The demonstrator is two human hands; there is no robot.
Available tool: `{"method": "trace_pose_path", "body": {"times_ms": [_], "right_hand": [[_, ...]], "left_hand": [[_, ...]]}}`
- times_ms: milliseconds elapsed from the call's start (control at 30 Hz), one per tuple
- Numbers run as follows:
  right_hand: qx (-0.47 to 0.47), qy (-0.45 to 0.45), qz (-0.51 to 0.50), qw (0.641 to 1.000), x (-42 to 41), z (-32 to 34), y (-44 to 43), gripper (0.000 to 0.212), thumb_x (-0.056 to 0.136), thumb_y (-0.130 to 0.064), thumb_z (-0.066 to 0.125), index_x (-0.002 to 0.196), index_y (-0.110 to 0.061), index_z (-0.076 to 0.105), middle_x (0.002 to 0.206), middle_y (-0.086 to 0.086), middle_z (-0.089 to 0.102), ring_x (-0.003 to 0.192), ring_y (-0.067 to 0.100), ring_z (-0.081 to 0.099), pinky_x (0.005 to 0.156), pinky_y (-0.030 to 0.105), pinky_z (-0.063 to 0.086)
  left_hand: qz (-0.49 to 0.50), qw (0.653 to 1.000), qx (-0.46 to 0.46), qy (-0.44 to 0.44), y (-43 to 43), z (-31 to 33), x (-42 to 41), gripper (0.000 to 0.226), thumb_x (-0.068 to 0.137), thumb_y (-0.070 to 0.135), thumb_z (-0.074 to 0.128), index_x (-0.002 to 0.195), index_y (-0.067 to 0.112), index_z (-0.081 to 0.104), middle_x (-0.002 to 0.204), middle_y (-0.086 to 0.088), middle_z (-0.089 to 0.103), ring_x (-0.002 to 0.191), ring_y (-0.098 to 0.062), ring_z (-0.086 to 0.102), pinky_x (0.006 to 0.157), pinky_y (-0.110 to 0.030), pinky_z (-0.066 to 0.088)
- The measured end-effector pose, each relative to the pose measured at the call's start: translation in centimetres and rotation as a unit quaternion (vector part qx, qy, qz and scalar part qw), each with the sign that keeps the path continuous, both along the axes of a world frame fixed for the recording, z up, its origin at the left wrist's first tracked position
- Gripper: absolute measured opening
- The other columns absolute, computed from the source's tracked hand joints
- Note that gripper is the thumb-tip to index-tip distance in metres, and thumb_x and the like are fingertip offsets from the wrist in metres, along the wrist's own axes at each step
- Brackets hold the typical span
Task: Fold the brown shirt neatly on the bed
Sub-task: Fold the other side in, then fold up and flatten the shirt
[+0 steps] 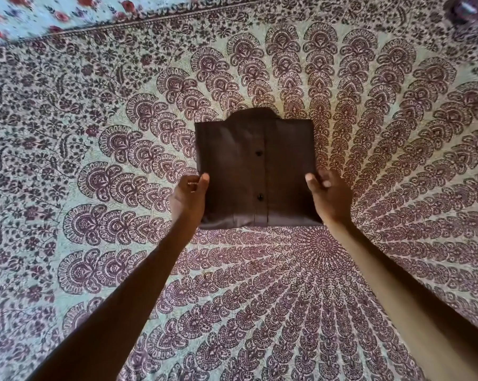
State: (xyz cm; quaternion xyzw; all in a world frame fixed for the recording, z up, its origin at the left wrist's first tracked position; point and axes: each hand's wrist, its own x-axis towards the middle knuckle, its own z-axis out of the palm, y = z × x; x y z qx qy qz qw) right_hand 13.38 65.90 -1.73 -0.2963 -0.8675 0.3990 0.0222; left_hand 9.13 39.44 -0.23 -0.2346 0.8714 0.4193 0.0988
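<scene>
The brown shirt point(255, 171) lies in the middle of the bed as a compact, nearly square folded packet, button placket facing up with two dark buttons showing and the collar at its far edge. My left hand point(189, 194) is at the packet's left edge, thumb on top of the cloth and fingers curled at the side. My right hand point(328, 194) mirrors it at the right edge, thumb on the fabric. Whether the fingers reach under the packet is hidden.
The bed is covered by a cream spread point(122, 149) printed with maroon paisley fans radiating from a medallion just below the shirt. A floral red-and-blue cloth point(26, 15) lies at the far left corner. A dark object point(471, 12) sits at the far right corner.
</scene>
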Motion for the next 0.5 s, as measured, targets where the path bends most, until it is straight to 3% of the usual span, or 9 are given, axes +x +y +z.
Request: {"method": "trace_pose_path", "body": {"times_ms": [167,267,333,433,500], "right_hand": [[-0.004,-0.043,-0.038,0.998,-3.3,-0.3,0.1,0.028,0.089,-0.036,0.066,0.080,-0.010,0.068,0.074,-0.001,0.061,0.071,0.017,0.056,0.056,0.027,0.032],[-0.104,-0.075,-0.072,0.989,-3.9,-0.5,1.1,0.030,0.090,-0.032,0.065,0.073,-0.008,0.065,0.071,0.004,0.061,0.074,0.019,0.054,0.059,0.030,0.037],[-0.094,-0.078,-0.045,0.992,-3.7,-0.5,1.4,0.032,0.093,-0.030,0.062,0.081,0.000,0.069,0.080,0.014,0.068,0.076,0.026,0.060,0.069,0.037,0.046],[-0.019,-0.072,-0.007,0.997,-4.0,-0.5,1.6,0.023,0.091,-0.027,0.062,0.088,-0.008,0.074,0.090,0.012,0.074,0.085,0.029,0.067,0.077,0.042,0.053],[-0.018,-0.043,-0.020,0.999,-5.4,-0.2,1.4,0.025,0.093,-0.031,0.060,0.096,-0.010,0.072,0.096,0.009,0.073,0.089,0.025,0.066,0.081,0.041,0.052]], "left_hand": [[0.009,0.996,-0.020,-0.083,1.0,0.1,-3.5,0.037,0.096,0.041,0.050,0.097,0.008,0.066,0.093,-0.008,0.061,0.083,-0.021,0.053,0.069,-0.027,0.038],[0.072,0.975,0.163,-0.136,0.2,-0.3,-4.3,0.025,0.095,0.036,0.053,0.089,0.014,0.063,0.106,-0.009,0.065,0.101,-0.027,0.061,0.090,-0.040,0.051],[0.079,0.961,0.213,-0.156,-0.5,-0.8,-4.1,0.024,0.092,0.036,0.053,0.096,0.016,0.064,0.113,-0.011,0.066,0.107,-0.029,0.060,0.096,-0.045,0.048],[0.039,0.985,0.119,-0.118,-0.8,-1.8,-4.4,0.030,0.089,0.046,0.054,0.084,0.018,0.062,0.098,-0.008,0.066,0.095,-0.030,0.061,0.087,-0.042,0.051],[0.035,0.996,0.056,-0.062,-0.3,-1.5,-5.6,0.028,0.093,0.046,0.053,0.093,0.020,0.062,0.093,-0.002,0.062,0.088,-0.024,0.058,0.080,-0.034,0.050]]}}
